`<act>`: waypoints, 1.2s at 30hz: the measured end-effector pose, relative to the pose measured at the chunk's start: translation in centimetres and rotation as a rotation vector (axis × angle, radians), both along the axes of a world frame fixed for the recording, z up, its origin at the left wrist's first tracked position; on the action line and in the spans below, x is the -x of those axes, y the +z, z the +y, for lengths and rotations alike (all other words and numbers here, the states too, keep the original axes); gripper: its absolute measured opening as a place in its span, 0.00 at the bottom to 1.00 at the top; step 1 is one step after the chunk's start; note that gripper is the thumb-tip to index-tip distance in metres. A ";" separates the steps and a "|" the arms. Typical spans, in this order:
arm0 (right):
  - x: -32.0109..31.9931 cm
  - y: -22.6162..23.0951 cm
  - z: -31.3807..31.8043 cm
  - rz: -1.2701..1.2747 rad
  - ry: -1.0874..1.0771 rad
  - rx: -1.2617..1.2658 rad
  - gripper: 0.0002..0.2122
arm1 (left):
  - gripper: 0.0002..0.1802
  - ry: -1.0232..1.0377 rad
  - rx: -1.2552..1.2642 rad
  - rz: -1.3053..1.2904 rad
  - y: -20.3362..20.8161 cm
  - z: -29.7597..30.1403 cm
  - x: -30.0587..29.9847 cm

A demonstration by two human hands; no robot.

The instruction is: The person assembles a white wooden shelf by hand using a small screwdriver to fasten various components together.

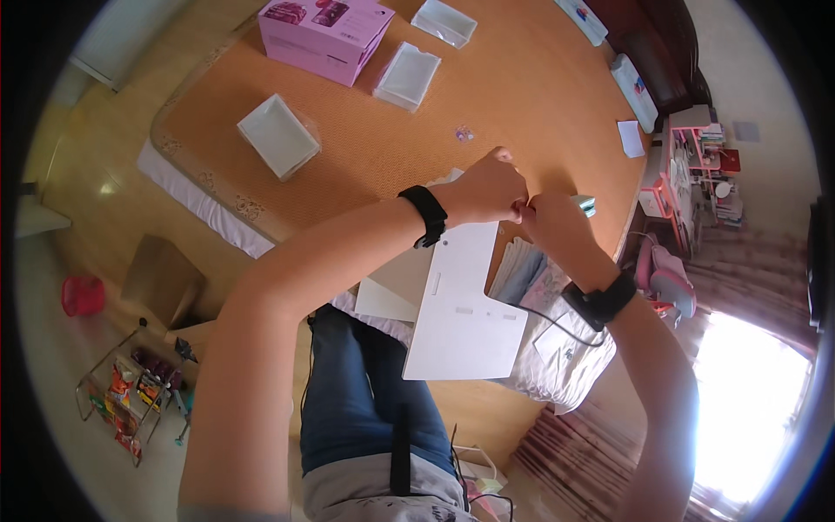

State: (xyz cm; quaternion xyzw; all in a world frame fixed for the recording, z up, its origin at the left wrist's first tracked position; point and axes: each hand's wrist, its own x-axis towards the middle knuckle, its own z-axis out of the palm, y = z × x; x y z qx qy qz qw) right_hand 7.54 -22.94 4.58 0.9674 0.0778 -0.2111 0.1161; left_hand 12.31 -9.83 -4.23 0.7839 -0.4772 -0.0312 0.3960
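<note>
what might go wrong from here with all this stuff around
The white panel appears to reach past the edge of the bed, so it might slip off.
The black cable curves close to the right wristband and might snag.
The small purplish item could get knocked away.

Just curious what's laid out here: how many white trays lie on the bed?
3 visible: one white tray below the pink box in the picture, a second tray right of the box, a third tray above that; others may be hidden.
</note>
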 end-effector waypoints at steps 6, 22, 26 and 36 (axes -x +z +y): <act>-0.2 1.2 -1.8 -0.260 1.052 0.151 0.09 | 0.07 -0.049 0.106 0.052 -0.8 0.5 0.7; 1.3 0.0 1.7 -0.072 -0.312 -0.314 0.14 | 0.03 -0.429 0.039 0.342 -0.5 -0.5 -3.6; 0.6 1.6 4.8 -0.041 -0.472 -0.235 0.12 | 0.02 -0.464 0.072 0.168 -0.6 0.1 -4.4; 1.7 0.3 3.7 -0.134 -0.266 -0.117 0.08 | 0.03 -0.018 0.083 0.374 0.6 0.7 1.0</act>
